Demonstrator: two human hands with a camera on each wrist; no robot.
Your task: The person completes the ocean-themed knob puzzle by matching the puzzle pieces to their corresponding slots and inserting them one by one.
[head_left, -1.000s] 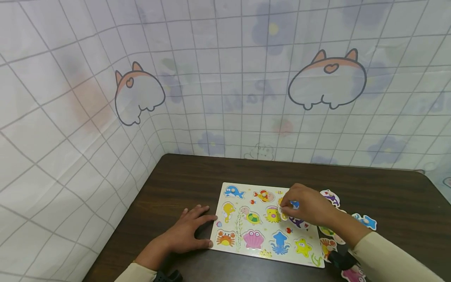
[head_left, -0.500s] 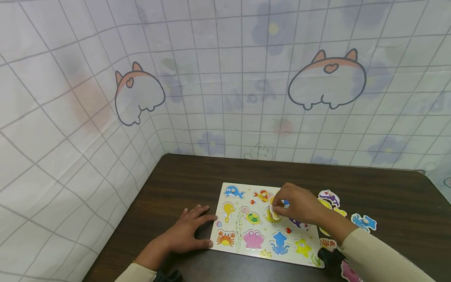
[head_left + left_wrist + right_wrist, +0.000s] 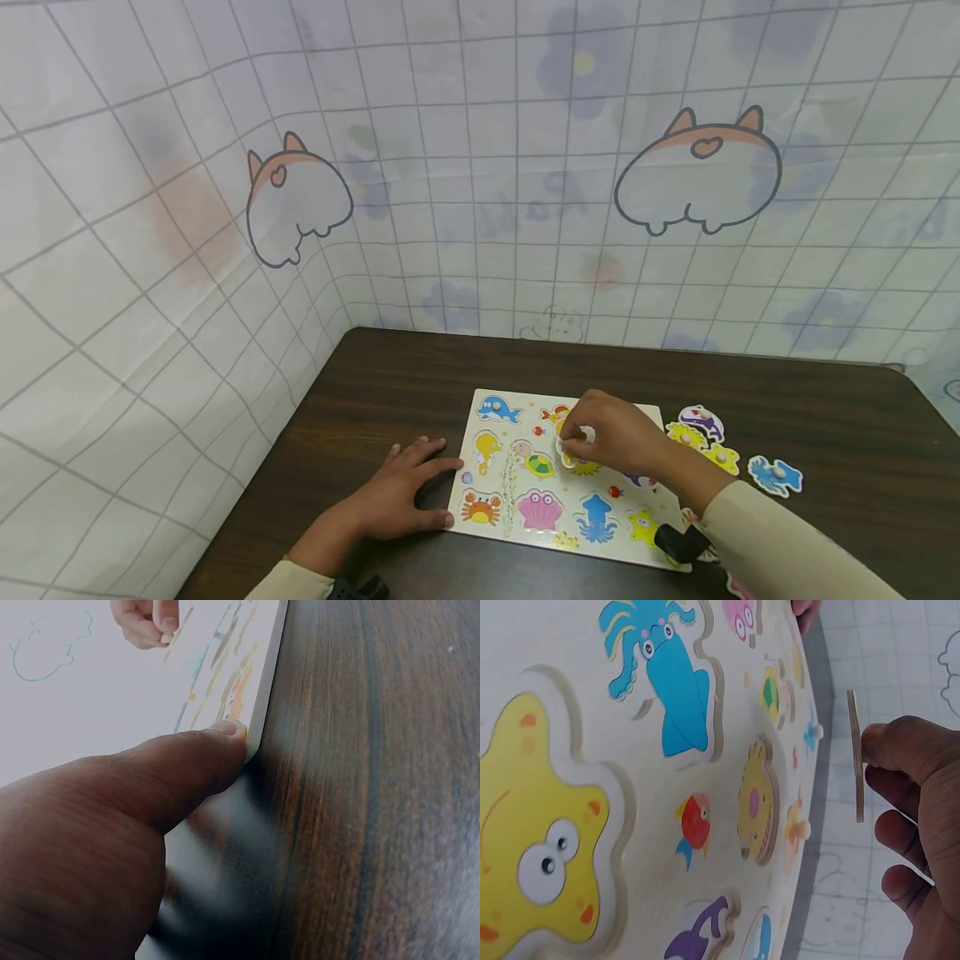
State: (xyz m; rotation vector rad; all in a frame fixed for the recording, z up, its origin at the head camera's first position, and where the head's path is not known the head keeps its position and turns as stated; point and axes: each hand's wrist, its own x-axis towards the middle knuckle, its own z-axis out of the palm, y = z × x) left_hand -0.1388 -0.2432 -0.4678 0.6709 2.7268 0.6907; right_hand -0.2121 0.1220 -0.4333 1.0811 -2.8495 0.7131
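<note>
A sea-animal puzzle board (image 3: 572, 493) lies on the dark table. My right hand (image 3: 617, 435) is over its middle, pinching a thin, white-rimmed puzzle piece (image 3: 856, 780) between thumb and fingers. The right wrist view shows that piece edge-on, raised above the board; its picture faces away. My left hand (image 3: 397, 493) lies spread at the board's left side, thumb and forefinger at the edge; in the left wrist view the thumb (image 3: 187, 769) reaches the board's corner. A blue whale piece (image 3: 498, 408) and a fish piece (image 3: 555, 415) sit in the top row with their knobs up.
Loose pieces lie right of the board: a purple dolphin (image 3: 702, 423), a yellow pufferfish (image 3: 686, 435), a starfish (image 3: 722, 458) and a blue squid (image 3: 775, 476). A pink piece (image 3: 738, 587) is partly under the right sleeve. A patterned cloth (image 3: 480, 183) hangs behind the table.
My right hand has moved left across the board with the puzzle piece, from the right side toward the middle. More loose pieces show behind it. The left hand has stayed put.
</note>
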